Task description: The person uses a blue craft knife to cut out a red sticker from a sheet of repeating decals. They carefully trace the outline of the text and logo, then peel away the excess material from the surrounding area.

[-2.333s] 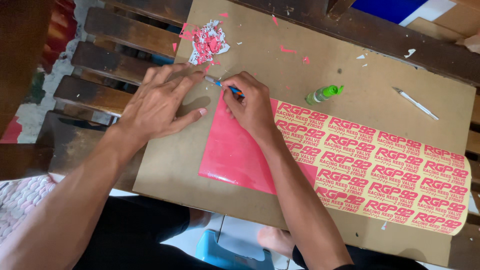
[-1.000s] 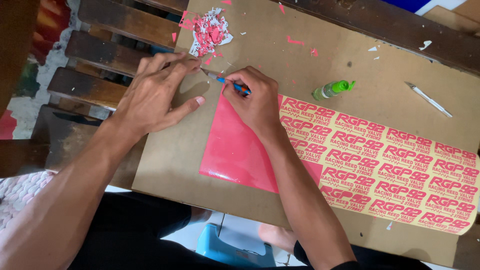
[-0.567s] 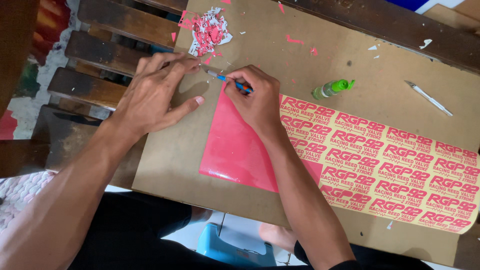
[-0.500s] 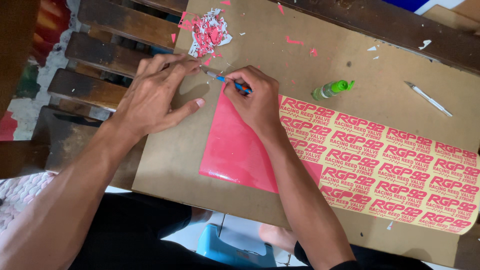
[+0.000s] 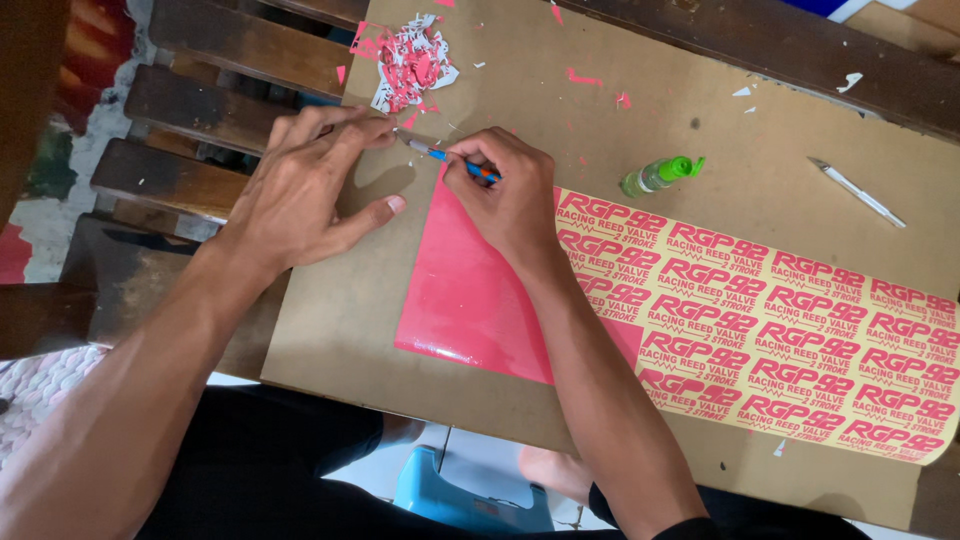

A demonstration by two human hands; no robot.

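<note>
The right hand (image 5: 510, 205), at upper centre of the frame, grips a slim craft knife (image 5: 440, 156) like a pen, fingers closed tight around its blue and orange barrel. The short metal tip points toward the upper left and sits at the top corner of the vinyl sheet (image 5: 480, 290), just beside the left fingertips.

The left hand (image 5: 300, 190) lies spread and flat on the board (image 5: 340, 320), palm down, holding nothing; its fingertips press near the knife tip and the thumb reaches toward the sheet's left edge.

The sheet is a long rectangle running from centre to the lower right. Its left part is glossy, plain pink-red; the rest shows rows of red lettering on pale yellow backing.

The board is smooth brown hardboard, matte, resting on dark wooden slats (image 5: 190, 95).

A scraps pile (image 5: 410, 65) of curly pink and white offcuts sits at the top. A small clear bottle (image 5: 655, 177) with a green cap lies right of the hand, and a thin white blade (image 5: 855, 192) lies at upper right.
</note>
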